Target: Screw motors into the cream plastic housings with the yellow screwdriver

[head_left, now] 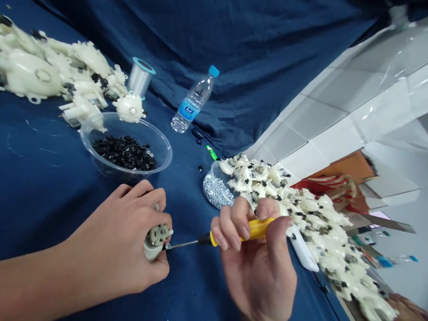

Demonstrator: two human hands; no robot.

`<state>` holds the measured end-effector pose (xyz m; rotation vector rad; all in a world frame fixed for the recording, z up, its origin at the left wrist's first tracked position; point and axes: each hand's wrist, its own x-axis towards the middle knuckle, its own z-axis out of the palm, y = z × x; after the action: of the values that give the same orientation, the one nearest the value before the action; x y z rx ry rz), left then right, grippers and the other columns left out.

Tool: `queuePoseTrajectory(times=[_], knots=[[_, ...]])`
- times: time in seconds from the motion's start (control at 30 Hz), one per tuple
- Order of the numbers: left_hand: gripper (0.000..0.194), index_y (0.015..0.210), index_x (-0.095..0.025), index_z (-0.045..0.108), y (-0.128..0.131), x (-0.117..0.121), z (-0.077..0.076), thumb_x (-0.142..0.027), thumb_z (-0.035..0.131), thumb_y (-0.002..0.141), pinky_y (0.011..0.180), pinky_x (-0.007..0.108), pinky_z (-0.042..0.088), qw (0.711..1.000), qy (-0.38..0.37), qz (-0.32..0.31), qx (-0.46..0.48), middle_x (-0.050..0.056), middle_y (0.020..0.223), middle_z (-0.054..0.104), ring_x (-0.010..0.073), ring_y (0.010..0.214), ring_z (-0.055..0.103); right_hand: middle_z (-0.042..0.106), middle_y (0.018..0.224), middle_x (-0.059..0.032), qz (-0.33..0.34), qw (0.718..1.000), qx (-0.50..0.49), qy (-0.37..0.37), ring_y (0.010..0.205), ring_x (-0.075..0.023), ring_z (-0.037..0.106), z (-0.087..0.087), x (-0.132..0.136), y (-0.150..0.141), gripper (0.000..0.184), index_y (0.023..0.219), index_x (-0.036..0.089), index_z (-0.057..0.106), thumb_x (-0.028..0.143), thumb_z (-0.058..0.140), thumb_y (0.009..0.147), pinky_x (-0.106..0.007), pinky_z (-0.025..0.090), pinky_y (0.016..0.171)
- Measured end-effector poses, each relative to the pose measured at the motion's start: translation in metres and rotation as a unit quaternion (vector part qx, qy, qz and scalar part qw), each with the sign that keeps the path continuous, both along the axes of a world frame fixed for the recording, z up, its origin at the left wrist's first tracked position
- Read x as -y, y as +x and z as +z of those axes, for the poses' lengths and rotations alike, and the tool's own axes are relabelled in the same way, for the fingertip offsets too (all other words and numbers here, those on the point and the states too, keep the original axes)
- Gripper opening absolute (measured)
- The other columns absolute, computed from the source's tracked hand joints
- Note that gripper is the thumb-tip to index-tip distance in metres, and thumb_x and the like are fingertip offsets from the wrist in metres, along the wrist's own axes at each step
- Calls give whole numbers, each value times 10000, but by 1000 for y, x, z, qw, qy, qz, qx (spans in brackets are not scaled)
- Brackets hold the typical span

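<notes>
- Firstly, our left hand point(114, 236): fingers curled closed around a small white plastic housing point(156, 241), which sits within the grip, its face showing past the fingertips.
- Our right hand point(254, 270): fingers and thumb pinching a yellow-handled screwdriver point(255, 229), its shaft reaching left, tip at the housing's edge.
- Just beyond the right hand: a small clear bowl point(213, 173) of silver bits point(216, 191), beside heaped white plastic parts point(317, 226).
- Beyond the left hand: a clear plastic bowl point(167, 148) of black pieces point(126, 153).
</notes>
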<state>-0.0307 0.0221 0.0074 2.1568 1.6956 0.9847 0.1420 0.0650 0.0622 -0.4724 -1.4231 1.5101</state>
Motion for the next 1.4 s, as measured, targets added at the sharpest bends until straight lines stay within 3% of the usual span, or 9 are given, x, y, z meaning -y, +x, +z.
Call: queuePoseTrajectory(times=[0.4,0.5,0.57,0.7,0.83,1.03,1.17,1.27,1.4], knots=[[53,618,-230,624,0,2,6,-223,573,632,744,406,347,999,-44,6,-11,9,854,564,241,881,477,382,787,5,69,996,-9,-48,703,-132,398,4,1,-1,252,872,238,499,464,480,984,-277,456,695],[56,629,-227,627,-1,2,8,-235,573,642,758,415,354,999,-53,8,-8,14,858,557,242,877,473,433,930,-31,87,994,65,-9,888,-172,478,8,-5,8,133,894,235,537,332,501,977,-391,493,871],[63,640,-229,634,-1,2,9,-245,574,647,763,420,357,998,-62,7,-7,17,857,552,247,882,471,464,1009,-34,59,981,176,63,967,-174,502,18,-8,16,85,926,247,589,290,536,978,-363,483,917],[63,651,-232,644,-3,2,10,-251,584,649,772,425,358,998,-65,0,3,21,857,551,254,896,471,619,915,-6,18,869,426,249,891,-146,584,57,-13,22,39,867,251,675,235,697,895,-233,485,784],[52,628,-223,633,-4,4,9,-240,585,638,746,413,353,999,-54,-2,6,22,835,551,248,884,469,705,860,24,49,759,545,353,802,-131,646,92,-13,13,109,902,275,726,215,776,826,-216,508,710],[56,621,-221,634,-5,5,8,-230,584,643,733,411,346,999,-38,-8,1,17,829,558,244,879,469,675,1026,-28,154,579,651,466,818,-140,645,102,-10,6,245,1030,249,678,76,542,922,-257,488,682],[64,629,-219,641,-6,5,7,-230,584,655,731,417,347,999,-30,-11,-5,23,830,558,248,883,465,668,909,-72,231,458,648,563,741,-176,622,105,-13,0,207,1022,179,663,90,489,954,-306,445,642],[67,630,-213,643,-7,6,7,-232,591,666,732,424,349,1000,-24,-14,1,31,825,555,252,888,465,637,791,-67,270,417,610,618,663,-173,576,107,-15,-6,228,927,164,644,119,431,993,-311,393,593],[65,604,-202,611,-8,6,3,-219,593,665,737,444,351,1000,-15,-16,19,37,817,550,264,902,462,578,783,-53,309,423,629,575,608,-155,504,103,-15,-7,286,831,162,592,107,371,1005,-321,337,542]])
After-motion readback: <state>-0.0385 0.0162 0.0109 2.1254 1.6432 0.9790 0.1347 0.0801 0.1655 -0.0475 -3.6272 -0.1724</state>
